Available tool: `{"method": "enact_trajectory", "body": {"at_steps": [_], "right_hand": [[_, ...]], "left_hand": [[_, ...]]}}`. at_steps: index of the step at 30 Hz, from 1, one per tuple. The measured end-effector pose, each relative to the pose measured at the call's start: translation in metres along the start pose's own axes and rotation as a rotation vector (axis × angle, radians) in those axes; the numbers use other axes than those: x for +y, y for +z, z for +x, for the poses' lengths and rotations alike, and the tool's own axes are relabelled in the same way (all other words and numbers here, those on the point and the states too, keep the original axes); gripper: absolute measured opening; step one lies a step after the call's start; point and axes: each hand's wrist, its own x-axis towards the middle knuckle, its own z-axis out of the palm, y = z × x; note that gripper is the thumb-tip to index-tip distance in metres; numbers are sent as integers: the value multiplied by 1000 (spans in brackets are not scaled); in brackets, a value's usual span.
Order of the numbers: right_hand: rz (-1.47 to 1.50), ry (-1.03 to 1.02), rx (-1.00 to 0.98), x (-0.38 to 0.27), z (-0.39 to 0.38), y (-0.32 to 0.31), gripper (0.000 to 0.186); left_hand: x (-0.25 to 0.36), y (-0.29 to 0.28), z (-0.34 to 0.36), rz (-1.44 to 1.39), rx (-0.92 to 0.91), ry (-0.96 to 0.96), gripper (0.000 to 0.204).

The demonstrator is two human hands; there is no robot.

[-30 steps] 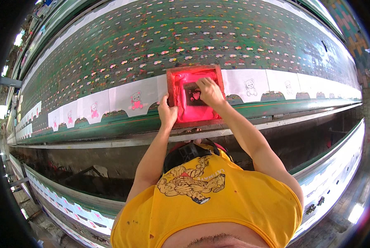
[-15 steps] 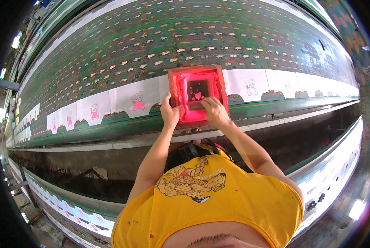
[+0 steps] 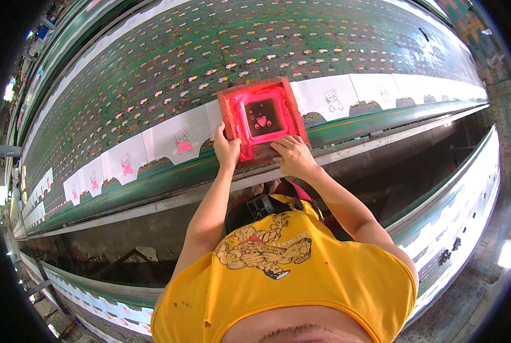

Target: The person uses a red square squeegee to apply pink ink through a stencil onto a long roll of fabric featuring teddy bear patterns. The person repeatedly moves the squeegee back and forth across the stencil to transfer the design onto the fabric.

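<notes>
A screen-printing frame (image 3: 296,107) with red, ink-smeared wooden sides lies over the row of white cut pieces at the table's near edge. Pink ink rings its dark mesh window (image 3: 261,108), where small pink bear shapes show. My left hand (image 3: 227,151) grips the frame's left side near its close corner, thumb on top. My right hand (image 3: 292,155) is closed with bent fingers over the near side, right of the middle; its thumb is hidden. Left of the frame lies a white piece with a pink-and-grey bear print (image 3: 182,140); to the right, one has only a grey bear outline (image 3: 333,100).
The long green table (image 3: 221,48) is dotted with rows of small coloured marks. More bear-printed white pieces (image 3: 127,163) continue leftward. A pale rail (image 3: 347,150) edges the table, with a dark aisle before it. Another table with white pieces (image 3: 455,228) stands behind me at right.
My right hand has drawn back from the mesh window to the near side of the frame. My left hand keeps its hold. The whole view has turned slightly.
</notes>
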Motion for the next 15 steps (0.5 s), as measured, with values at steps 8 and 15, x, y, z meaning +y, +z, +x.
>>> {"method": "enact_trajectory", "body": {"at_steps": [8,15], "right_hand": [[73,674,277,63,-15,-7,35],[208,753,310,102,-34,-46,31]], "left_hand": [[33,-4,-2,-178,-15,-71,70],[51,50,-13,-356,44,30,73]]}}
